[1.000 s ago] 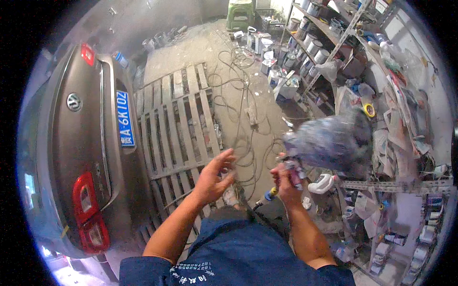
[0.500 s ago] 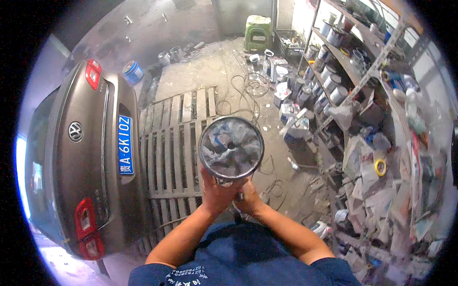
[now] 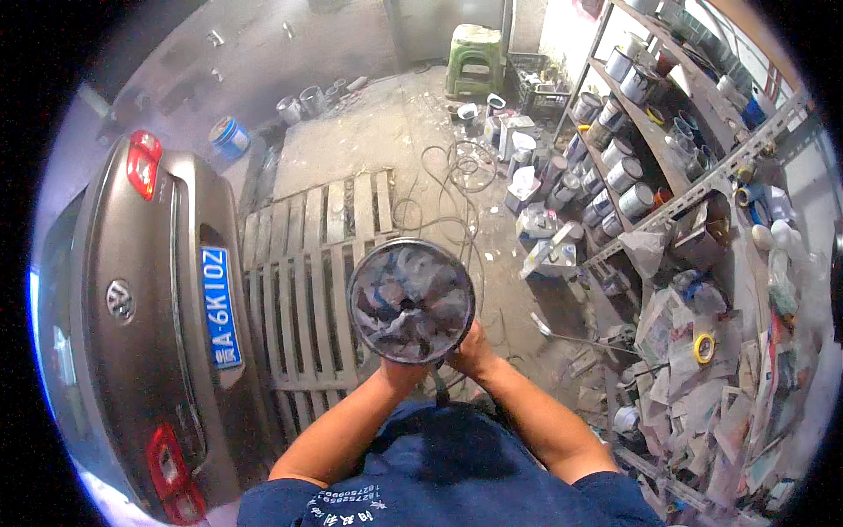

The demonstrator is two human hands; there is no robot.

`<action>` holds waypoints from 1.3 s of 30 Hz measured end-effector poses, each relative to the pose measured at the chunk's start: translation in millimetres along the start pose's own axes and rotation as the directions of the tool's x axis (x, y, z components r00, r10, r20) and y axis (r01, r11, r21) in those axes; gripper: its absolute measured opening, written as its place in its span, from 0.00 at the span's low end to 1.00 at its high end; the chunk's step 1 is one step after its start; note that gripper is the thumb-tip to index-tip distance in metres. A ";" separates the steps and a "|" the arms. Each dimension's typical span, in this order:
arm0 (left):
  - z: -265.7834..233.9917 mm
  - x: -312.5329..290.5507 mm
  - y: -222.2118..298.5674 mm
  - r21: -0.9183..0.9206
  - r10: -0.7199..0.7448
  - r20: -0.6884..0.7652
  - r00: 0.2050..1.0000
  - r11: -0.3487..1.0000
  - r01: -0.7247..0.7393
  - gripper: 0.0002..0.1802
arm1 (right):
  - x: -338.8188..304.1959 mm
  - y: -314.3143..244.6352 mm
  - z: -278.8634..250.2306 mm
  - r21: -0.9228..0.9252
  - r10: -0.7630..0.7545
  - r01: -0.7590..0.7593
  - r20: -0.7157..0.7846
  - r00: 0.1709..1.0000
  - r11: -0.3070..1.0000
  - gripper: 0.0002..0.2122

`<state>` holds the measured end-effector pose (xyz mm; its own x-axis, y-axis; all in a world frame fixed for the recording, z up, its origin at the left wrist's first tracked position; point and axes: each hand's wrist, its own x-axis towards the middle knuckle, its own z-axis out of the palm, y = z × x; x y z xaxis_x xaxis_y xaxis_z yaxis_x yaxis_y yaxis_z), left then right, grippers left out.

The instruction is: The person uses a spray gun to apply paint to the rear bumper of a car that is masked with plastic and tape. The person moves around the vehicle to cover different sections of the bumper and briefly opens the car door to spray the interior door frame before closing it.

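In front of my body I hold a spray gun with a round, dark-rimmed cup; its lid (image 3: 411, 300) is smeared with grey, black and a little blue paint and has a small hole in the middle. My left hand (image 3: 406, 372) is closed at the near underside of the cup, its fingers mostly covered by it. Lower and to the right, my right hand (image 3: 472, 353) is closed on the gun beneath the cup. The gun's body is hidden below the lid, and a dark hose shows by my hands.
A brown car (image 3: 145, 325) stands on the left beside a slatted wooden pallet (image 3: 309, 347). A thin hose (image 3: 474, 171) curls over the dusty floor. Paint cans (image 3: 625, 174) fill the metal shelf on the right, above scrap paper and yellow tape (image 3: 703, 349). A green stool (image 3: 475, 60) stands at the back.
The cup has shifted slightly left and nearer to my body, covering more of my left hand. My view has turned a little, so the car sits lower and further left.
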<state>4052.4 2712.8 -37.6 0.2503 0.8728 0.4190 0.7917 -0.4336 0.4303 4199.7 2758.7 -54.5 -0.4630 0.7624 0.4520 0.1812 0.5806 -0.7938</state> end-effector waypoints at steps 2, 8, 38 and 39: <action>-1.2 23.1 -37.2 0.027 0.022 0.023 0.999 0.999 -0.023 0.20 | 31.4 27.2 17.7 -0.176 -0.040 0.033 -0.033 0.999 0.984 0.18; -10.1 66.6 -191.3 -0.897 -0.391 0.283 0.876 0.215 0.386 0.36 | 143.6 71.3 95.5 -0.133 0.149 -0.152 -0.038 0.988 0.979 0.21; 209.8 437.4 -381.8 -0.603 -0.065 0.092 0.994 0.790 0.108 0.43 | 467.9 279.4 -68.5 -0.643 0.482 -0.602 -0.382 0.788 0.474 0.38; 216.0 446.4 -383.2 -0.627 -0.053 0.120 0.991 0.770 0.117 0.43 | 468.4 291.6 -71.5 -0.649 0.490 -0.614 -0.396 0.777 0.449 0.38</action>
<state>3981.1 3317.0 -188.1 0.2726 0.9153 0.2966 0.2893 -0.3720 0.8820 4097.7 3305.5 -45.2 0.0729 0.9897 0.1235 0.9289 -0.0223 -0.3696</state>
